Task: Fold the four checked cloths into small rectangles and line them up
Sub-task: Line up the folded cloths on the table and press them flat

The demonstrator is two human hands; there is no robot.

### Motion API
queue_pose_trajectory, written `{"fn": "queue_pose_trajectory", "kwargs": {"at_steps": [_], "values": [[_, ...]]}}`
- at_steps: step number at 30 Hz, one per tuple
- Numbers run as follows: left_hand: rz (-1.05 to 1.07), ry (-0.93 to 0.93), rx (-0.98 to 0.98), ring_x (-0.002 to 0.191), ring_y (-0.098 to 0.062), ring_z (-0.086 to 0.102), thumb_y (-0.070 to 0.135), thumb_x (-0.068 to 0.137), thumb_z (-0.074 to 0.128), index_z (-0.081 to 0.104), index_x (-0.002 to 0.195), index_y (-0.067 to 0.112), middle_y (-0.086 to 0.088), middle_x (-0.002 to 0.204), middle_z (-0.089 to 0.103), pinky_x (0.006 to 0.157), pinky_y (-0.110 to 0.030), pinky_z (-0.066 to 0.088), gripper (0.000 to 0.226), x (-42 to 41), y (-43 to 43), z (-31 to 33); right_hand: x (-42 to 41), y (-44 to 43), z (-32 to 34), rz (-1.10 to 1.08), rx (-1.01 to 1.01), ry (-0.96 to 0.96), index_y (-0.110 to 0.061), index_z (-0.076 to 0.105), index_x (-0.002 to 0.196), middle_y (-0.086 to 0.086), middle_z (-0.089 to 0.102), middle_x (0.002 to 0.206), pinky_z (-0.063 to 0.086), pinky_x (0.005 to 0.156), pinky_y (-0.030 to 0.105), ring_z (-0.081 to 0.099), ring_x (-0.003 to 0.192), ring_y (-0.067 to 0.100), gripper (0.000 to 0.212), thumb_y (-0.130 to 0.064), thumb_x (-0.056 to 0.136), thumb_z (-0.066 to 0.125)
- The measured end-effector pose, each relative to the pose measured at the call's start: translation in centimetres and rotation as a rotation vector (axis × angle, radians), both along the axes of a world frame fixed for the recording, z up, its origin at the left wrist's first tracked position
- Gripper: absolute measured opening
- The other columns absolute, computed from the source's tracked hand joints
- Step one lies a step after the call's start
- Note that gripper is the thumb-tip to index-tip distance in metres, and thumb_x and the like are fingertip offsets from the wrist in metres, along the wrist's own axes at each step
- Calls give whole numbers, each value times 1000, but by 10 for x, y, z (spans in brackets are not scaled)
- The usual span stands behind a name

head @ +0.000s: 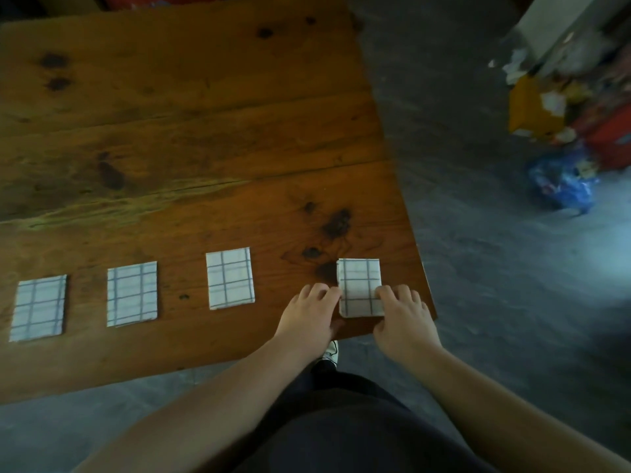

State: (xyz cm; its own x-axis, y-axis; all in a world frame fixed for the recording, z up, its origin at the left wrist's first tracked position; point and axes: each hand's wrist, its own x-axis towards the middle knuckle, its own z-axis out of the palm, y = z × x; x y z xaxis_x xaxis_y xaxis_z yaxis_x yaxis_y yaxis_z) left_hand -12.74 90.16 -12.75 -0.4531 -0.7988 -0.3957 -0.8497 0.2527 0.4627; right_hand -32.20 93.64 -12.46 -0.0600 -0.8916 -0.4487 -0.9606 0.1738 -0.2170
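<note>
Four white cloths with blue checks lie folded into small rectangles in a row along the near side of the wooden table [191,138]. From the left they are the first cloth [38,307], the second cloth [132,293], the third cloth [230,278] and the fourth cloth [358,279] by the table's right corner. My left hand [312,317] touches the fourth cloth's left edge with its fingertips. My right hand [403,319] rests its fingertips on that cloth's right side and covers its lower right corner.
The table's right edge runs just right of the fourth cloth, and its near edge lies under my wrists. Beyond is grey floor, with a pile of coloured packaging [563,131] and a blue bag [563,184] at the right. My shoe [330,351] shows below the table edge.
</note>
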Motion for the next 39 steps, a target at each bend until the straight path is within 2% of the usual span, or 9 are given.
{"fn": "queue_pose_trajectory", "kwargs": {"at_steps": [6,14,20,31,39], "values": [[-42,-81,-8,135,-21,38,22,96,65,31,151,27,1,150,38,112,-38,36,65,-5,-3,-7,5,-6,-10,47,-47,-40,-28,42,131,-2,48,127,43,99,33,45,114,16,47,-21,88,60],[62,-123,-28,135,-23,37,5,92,59,31,152,26,-1,149,36,113,-38,37,69,25,-28,-5,38,-42,-16,147,-97,-92,-28,44,132,-4,49,131,43,103,35,46,119,16,40,-23,94,55],[114,-153,-15,139,-23,35,9,92,63,33,153,24,-1,152,36,115,-40,36,70,45,-37,-3,57,-62,-17,236,-105,-83,-28,45,130,-3,49,129,44,101,35,46,116,16,37,-22,95,52],[145,-72,-25,135,-19,37,19,97,62,41,146,26,4,150,39,111,-36,36,54,49,-34,-8,55,-63,-18,227,-94,-61,-31,44,133,-5,49,132,44,104,35,47,120,14,40,-25,95,55],[133,-71,-22,135,-19,36,12,93,64,40,149,23,3,150,38,112,-37,36,62,49,-37,-4,57,-63,-18,233,-103,-60,-28,45,131,-5,49,129,44,100,32,47,115,13,39,-24,94,55]]}}
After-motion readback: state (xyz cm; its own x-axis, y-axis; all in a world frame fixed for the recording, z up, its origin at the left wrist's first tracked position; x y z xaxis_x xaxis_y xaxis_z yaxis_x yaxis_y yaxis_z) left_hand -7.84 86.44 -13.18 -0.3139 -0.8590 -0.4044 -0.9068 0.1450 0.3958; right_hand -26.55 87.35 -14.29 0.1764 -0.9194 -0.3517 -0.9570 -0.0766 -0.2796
